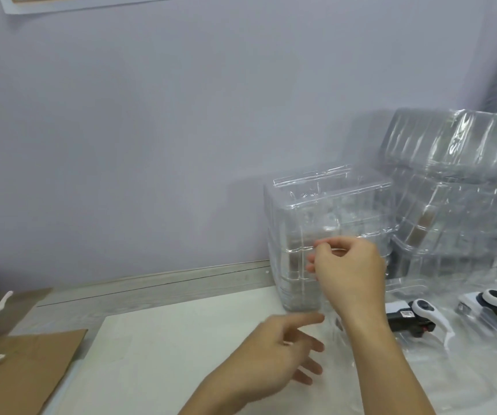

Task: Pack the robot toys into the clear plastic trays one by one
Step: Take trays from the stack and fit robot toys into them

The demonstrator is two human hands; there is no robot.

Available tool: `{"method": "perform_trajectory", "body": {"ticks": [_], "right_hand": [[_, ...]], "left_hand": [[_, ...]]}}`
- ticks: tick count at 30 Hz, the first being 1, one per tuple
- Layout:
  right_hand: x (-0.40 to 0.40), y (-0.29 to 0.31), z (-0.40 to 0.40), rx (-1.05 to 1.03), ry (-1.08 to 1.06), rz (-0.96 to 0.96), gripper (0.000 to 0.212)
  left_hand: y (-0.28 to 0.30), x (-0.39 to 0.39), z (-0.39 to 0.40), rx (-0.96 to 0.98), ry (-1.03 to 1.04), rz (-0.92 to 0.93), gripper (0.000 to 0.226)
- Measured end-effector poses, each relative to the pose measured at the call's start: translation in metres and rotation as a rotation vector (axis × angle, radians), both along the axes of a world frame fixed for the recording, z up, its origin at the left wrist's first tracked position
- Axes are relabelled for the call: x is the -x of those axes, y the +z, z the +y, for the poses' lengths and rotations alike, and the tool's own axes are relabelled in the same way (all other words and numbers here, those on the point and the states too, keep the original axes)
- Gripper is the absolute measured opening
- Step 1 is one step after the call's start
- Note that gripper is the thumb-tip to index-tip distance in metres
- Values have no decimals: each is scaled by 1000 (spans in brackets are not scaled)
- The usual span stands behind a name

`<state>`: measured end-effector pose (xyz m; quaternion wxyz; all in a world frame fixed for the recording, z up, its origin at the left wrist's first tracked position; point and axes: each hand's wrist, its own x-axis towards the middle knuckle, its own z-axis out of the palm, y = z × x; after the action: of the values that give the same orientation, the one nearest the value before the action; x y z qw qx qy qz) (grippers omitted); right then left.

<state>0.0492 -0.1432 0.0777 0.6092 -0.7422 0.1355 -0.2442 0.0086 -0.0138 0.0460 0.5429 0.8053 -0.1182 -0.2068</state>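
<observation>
nearest, left hand [283, 351] hovers spread; right hand [349, 274] pinches one clear tray [325, 310] off the right stack [316, 223]. peel slowly, steadying it. robot toys [421, 319] lie right.

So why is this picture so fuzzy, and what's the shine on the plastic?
Head view: the left hand is smeared by motion; the right hand is a little sharper; white glare streaks the clear trays; the wide lens bends the edges.
</observation>
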Motion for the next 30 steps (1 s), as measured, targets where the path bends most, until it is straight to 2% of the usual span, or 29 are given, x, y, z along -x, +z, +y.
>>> {"method": "perform_trajectory", "body": {"ticks": [3,6,8,9,11,13,16,23,30], "right_hand": [[-5,-4,-2,-34,-28,19,25],[-6,-7,-3,-62,-26,27,30],[-4,-9,-5,-91,-25,37,40],[-3,-10,-6,-115,-20,48,43],[-2,-10,-6,-187,-2,68,41],[-2,-11,-6,-277,22,81,31],[-2,-11,-8,-388,56,71,23],[-4,-10,-4,-621,140,-90,12],[-11,-17,1,-724,212,-168,8]], "left_hand": [[23,-21,4,-196,187,-445,25],[64,-44,1,-253,331,-898,11],[90,-57,-7,-303,297,-1065,18],[100,-65,-12,-358,245,-1090,27],[114,-79,-23,-546,129,-1049,43],[120,-88,-32,-631,64,-933,35],[115,-96,-39,-539,41,-861,11],[117,-101,-32,-229,242,-765,14],[119,-98,-27,-210,204,-726,15]]}}
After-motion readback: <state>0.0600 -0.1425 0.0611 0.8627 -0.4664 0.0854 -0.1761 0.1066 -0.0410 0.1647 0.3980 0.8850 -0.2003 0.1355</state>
